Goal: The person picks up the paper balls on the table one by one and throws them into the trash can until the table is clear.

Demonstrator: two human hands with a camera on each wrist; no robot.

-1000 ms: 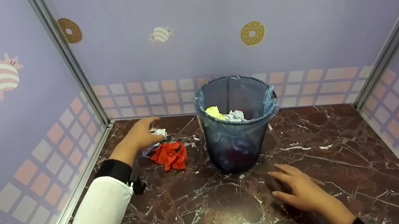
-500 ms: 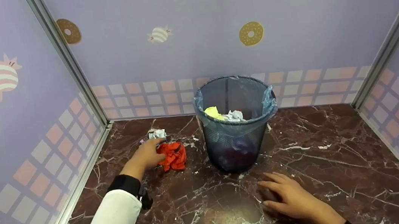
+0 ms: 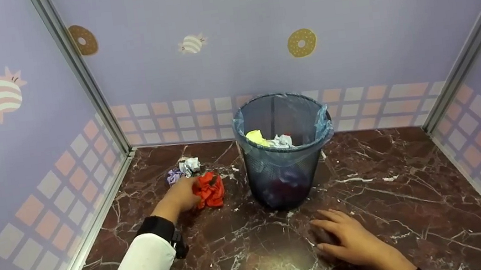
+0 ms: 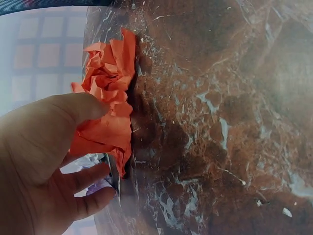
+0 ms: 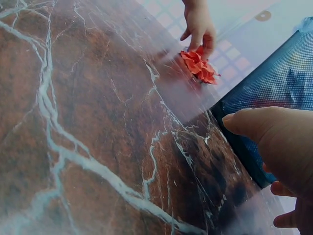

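My left hand (image 3: 180, 196) is at the left side of a crumpled sheet of red paper (image 3: 210, 191) on the dark marbled surface. In the left wrist view, the thumb lies over the near face of the red paper (image 4: 110, 125) and the index finger goes behind it, pinching it. Just beyond that hand lie a crumpled white paper (image 3: 189, 165) and a crumpled purple paper (image 3: 174, 176). My right hand (image 3: 349, 238) hovers low over the surface at front right, fingers loosely spread and holding nothing.
A dark mesh wastebasket (image 3: 288, 170) with a clear blue liner stands at the middle back. Inside it are a yellow crumpled paper (image 3: 257, 138) and a white one (image 3: 281, 141). Patterned walls (image 3: 255, 69) enclose the surface at the back and both sides.
My left hand has come from beside the white paper toward me and onto the red paper, uncovering the white and purple papers. The right hand has shifted slightly left.
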